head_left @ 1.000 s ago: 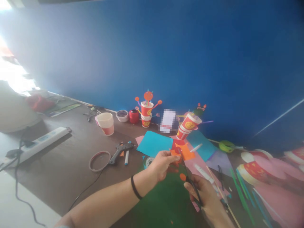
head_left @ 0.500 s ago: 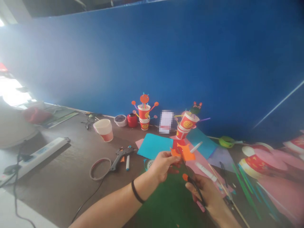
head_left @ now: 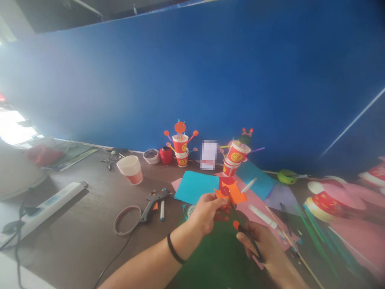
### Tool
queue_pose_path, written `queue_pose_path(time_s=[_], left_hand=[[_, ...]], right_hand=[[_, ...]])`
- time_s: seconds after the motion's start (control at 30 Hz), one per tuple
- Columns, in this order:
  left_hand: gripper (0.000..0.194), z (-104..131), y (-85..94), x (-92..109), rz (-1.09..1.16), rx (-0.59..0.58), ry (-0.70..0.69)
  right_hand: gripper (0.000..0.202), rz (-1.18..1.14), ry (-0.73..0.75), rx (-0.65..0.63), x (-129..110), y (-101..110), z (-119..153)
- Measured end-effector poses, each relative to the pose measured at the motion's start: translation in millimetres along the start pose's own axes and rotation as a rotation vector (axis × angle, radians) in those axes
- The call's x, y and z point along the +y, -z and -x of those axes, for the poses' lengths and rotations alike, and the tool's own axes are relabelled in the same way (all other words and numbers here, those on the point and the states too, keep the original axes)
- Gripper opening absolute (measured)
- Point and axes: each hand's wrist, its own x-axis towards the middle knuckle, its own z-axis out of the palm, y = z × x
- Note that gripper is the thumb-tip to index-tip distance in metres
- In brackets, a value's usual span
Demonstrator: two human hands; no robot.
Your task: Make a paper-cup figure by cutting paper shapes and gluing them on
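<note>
My left hand (head_left: 209,212) pinches a small piece of orange paper (head_left: 221,194) near the middle. My right hand (head_left: 260,241) is closed round dark-handled scissors (head_left: 251,241), whose blades reach up to the orange paper at my left fingertips. A larger ragged orange piece (head_left: 237,192) shows just behind the blades; whether it is joined to the held piece I cannot tell. A small orange-red bit (head_left: 236,225) is by the scissors' pivot. Green paper (head_left: 219,257) lies below both hands, and a blue sheet (head_left: 195,186) beyond my left hand.
Two decorated cup figures (head_left: 181,144) (head_left: 237,154) stand at the back by the blue partition. To the left are a white cup (head_left: 131,171), a glue gun (head_left: 152,202), a tape ring (head_left: 116,220) and a power strip (head_left: 54,208). Straws (head_left: 315,228) lie at right.
The camera view has shifted slightly. My left hand still holds the orange paper, and my right hand with the scissors has barely moved.
</note>
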Motion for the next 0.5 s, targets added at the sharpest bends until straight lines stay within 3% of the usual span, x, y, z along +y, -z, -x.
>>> queue_pose_path(time_s=[0.5], left_hand=[[0.023,-1.8,2.4,-1.2,-0.041,-0.009,-0.036]], right_hand=[[0.042,-0.036,-0.046,-0.031,-3.3,0.6,-0.1]])
